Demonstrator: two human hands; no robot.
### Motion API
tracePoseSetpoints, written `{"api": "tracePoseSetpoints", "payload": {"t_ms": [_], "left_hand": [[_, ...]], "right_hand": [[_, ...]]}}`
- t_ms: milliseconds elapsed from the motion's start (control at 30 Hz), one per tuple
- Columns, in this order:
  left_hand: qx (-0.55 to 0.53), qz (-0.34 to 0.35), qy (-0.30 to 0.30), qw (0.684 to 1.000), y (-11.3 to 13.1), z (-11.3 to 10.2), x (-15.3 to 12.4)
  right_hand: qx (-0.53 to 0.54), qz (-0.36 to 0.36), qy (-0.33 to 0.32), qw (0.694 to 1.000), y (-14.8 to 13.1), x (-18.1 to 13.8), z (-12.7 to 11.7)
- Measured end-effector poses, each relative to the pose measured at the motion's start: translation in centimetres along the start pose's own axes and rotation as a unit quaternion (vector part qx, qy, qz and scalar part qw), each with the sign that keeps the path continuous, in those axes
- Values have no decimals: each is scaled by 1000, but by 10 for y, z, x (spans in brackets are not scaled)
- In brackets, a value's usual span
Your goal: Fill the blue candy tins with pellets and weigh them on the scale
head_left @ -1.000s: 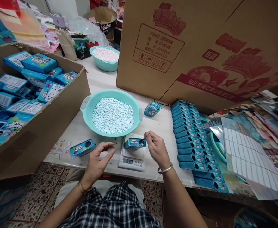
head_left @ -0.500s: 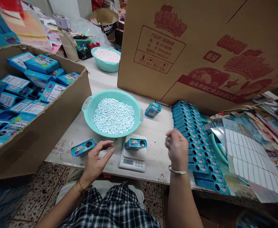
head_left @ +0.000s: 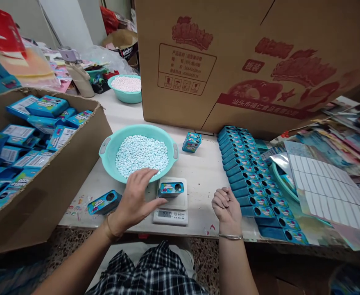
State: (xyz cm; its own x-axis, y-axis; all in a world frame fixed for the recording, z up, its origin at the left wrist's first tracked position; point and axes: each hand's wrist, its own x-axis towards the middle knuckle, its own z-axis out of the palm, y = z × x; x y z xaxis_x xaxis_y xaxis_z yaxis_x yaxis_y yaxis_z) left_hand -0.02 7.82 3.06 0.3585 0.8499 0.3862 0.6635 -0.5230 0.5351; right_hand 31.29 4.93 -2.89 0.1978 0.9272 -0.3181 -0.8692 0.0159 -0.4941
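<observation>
A small blue candy box (head_left: pixel 170 188) with a round dark hole in its top stands on a white digital scale (head_left: pixel 171 217). Just left of it is my left hand (head_left: pixel 138 198), thumb and fingers spread, near the box with nothing in its grasp. My right hand (head_left: pixel 227 205) is closed with fingers curled inward, over the table right of the scale; what it may hold is hidden. Behind the scale, a turquoise basin (head_left: pixel 106 157) holds many pale blue candies (head_left: pixel 141 155). Another blue box (head_left: pixel 101 203) lies left of my left hand, and one more (head_left: pixel 192 142) stands right of the basin.
Rows of blue boxes (head_left: pixel 253 176) line the table to the right, beside papers and a sheet of labels (head_left: pixel 330 188). An open carton (head_left: pixel 75 164) full of blue boxes stands left. A large cardboard box (head_left: pixel 210 106) blocks the back; a basin of pinkish candies (head_left: pixel 127 97) stands behind.
My left hand has moved right and opened wider beside the box on the scale. My right hand has turned palm-up, still closed. The view has shifted slightly.
</observation>
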Motion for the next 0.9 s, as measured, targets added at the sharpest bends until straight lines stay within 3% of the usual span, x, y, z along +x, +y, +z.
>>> {"api": "tracePoseSetpoints", "payload": {"t_ms": [133, 233, 467, 567, 667, 767, 833, 900], "left_hand": [[105, 69, -121, 985, 15, 29, 24], [134, 113, -170, 970, 22, 49, 49], [178, 110, -151, 966, 19, 95, 158], [193, 105, -149, 964, 14, 128, 200], [193, 104, -138, 966, 14, 152, 223], [177, 95, -98, 975, 23, 145, 233], [162, 81, -50, 982, 29, 117, 233], [147, 57, 3, 988, 29, 70, 223]], "right_hand": [[19, 17, -18, 1000, 10, 8, -3], [20, 10, -31, 999, 9, 13, -14], [125, 23, -50, 991, -7, 26, -61], [183, 41, -45, 981, -8, 27, -68], [204, 48, -47, 977, -8, 26, -66], [208, 55, -48, 975, -7, 24, -61], [204, 64, -46, 976, -6, 23, -57], [193, 77, -50, 977, -4, 22, -51]]}}
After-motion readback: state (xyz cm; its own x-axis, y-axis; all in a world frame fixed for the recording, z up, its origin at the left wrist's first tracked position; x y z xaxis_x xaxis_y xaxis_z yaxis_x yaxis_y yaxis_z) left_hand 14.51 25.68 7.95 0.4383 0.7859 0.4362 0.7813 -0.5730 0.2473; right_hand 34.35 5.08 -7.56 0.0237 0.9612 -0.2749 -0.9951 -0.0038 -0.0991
